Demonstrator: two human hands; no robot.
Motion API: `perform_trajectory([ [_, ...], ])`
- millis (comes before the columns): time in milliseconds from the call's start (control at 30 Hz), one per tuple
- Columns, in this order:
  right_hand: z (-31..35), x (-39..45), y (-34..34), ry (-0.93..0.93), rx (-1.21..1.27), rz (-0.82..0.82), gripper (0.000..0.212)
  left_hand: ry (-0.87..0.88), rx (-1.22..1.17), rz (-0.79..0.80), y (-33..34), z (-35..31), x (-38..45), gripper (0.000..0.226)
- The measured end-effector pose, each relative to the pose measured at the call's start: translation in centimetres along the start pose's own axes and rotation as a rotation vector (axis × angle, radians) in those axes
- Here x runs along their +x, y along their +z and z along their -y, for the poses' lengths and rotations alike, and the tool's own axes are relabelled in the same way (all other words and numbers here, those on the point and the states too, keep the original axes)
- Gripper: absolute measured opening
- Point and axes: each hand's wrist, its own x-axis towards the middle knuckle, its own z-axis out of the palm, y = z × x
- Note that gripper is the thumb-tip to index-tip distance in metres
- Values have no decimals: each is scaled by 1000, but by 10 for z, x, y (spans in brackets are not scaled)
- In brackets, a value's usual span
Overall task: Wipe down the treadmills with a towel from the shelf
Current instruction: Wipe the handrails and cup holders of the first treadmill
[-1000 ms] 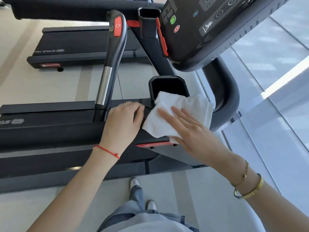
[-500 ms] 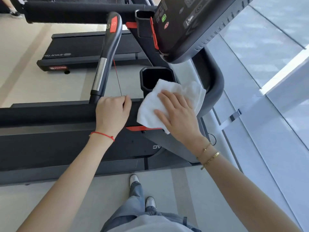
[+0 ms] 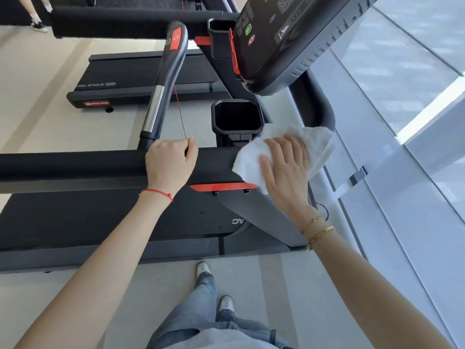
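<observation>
The towel (image 3: 284,147), white and crumpled, lies on the right end of the nearer treadmill's padded side rail (image 3: 75,165), just right of the square cup holder (image 3: 237,117) and touching its front corner. Part of the cloth drapes over the far edge of the rail.

The right hand (image 3: 285,167) lies flat on the towel, fingers straight and spread, pressing it to the rail; it does not grip the cloth. The left hand (image 3: 171,159) rests on the same rail, left of the cup holder, fingers curled over the far edge. It appears also to pinch the red safety cord (image 3: 180,114), which runs up from that hand past the upright handle (image 3: 163,84) left of the cup holder; whether the cord is truly held cannot be told.

The console (image 3: 289,34) hangs above and behind the cup holder. A second treadmill (image 3: 141,79) stands well beyond it, across the floor (image 3: 276,285).

Assessment: wiping of the rail is in hand; the console, handle and second machine presumably remain.

Risks:
- A flat palm alone may let the towel slide off the rail end onto the floor.
- A tug on the cord could pull out the safety key.
- Wiping upward may press console buttons.
</observation>
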Motion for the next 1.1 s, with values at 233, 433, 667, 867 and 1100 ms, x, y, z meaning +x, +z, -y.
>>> perform_trajectory([
  [233,-43,15,-17,28,29,34,38,-83,24,55,0,2,1,49],
  [433,14,0,6,124,166,-64,35,-45,16,65,-4,3,0,49],
  [667,67,-5,29,-32,123,-37,40,86,-211,66,-21,30,-9,41],
  [867,77,3,33,31,63,-130,30,74,-155,-25,-41,89,-20,30],
  [1100,140,20,47,-17,63,-123,22,102,-99,2,-58,147,-25,27],
])
